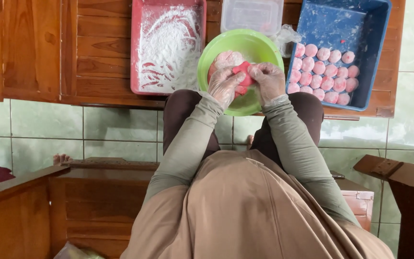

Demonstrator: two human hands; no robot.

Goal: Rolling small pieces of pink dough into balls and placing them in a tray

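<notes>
Together, the gloved left hand [224, 84] and right hand [267, 80] close their fingers on a soft red dough lump [243, 79] above the round green plastic bowl [252, 45] (wedged tightly between the floured red tray [137, 57] and blue tray [377, 52]).

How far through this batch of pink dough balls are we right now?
Done: about sixteen floured pink balls sit in rows in the blue tray, filling roughly half. In hand: the left hand and right hand, both gloved, press a red dough piece over the green bowl. Left: more dough remains in that bowl.
</notes>
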